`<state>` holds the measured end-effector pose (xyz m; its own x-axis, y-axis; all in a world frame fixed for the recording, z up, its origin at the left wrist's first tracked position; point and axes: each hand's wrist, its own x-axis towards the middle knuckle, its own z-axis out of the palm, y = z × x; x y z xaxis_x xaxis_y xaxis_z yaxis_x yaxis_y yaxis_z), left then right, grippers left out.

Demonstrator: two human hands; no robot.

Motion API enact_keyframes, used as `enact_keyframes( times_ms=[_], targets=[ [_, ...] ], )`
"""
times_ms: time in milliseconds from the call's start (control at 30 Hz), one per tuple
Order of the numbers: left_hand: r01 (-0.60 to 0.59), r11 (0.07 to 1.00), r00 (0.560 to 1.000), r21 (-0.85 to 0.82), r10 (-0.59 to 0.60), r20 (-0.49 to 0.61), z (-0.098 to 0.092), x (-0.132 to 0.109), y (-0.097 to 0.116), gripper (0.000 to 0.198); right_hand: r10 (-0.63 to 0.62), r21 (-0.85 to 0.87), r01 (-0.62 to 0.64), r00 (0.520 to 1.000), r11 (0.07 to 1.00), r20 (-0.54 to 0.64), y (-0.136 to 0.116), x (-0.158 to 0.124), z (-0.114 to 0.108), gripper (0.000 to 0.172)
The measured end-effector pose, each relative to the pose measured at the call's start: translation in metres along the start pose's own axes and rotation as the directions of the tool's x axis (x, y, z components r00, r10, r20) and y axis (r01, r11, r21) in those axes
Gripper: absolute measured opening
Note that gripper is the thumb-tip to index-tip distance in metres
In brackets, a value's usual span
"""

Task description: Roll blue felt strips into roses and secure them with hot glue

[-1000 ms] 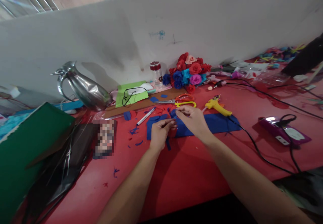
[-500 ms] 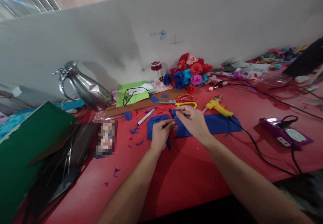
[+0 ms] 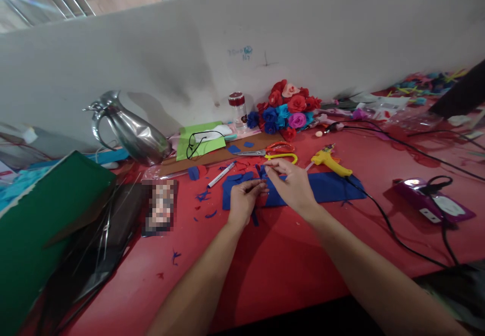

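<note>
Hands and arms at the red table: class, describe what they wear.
The left hand and right hand are bare, ungloved. The left forearm and right forearm are uncovered down to the picture's edge: no sleeves, no watch or bracelet at either wrist. Rings are too small to tell.

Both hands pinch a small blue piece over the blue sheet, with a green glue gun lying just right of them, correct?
Not quite: the head view shows the glue gun is yellow, not green. It does lie just right of the left hand and right hand, which pinch a small blue piece over the blue sheet.
</note>
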<state>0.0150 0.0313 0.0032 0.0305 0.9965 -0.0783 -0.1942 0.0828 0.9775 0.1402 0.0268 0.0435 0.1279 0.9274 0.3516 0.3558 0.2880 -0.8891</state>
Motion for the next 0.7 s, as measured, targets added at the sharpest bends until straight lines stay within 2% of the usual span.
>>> enact_keyframes(
  times_ms=[167,367,700],
  targets=[
    [-0.001,1.0,1.0,-0.014,0.001,-0.024,-0.001,0.002,-0.002,0.027,0.062,0.108,-0.061,0.998,0.992,-0.002,0.006,0.003,-0.001,0.021],
    [-0.021,1.0,0.999,0.013,0.021,-0.029,-0.003,0.001,0.0,0.026,0.079,0.073,-0.09,0.986,0.993,0.146,0.02,0.008,-0.001,0.014],
    [-0.039,0.999,0.999,0.032,0.04,-0.025,-0.003,0.002,0.001,0.022,0.129,0.183,-0.176,0.961,0.967,0.247,0.023,0.009,0.004,0.02]
  ],
)
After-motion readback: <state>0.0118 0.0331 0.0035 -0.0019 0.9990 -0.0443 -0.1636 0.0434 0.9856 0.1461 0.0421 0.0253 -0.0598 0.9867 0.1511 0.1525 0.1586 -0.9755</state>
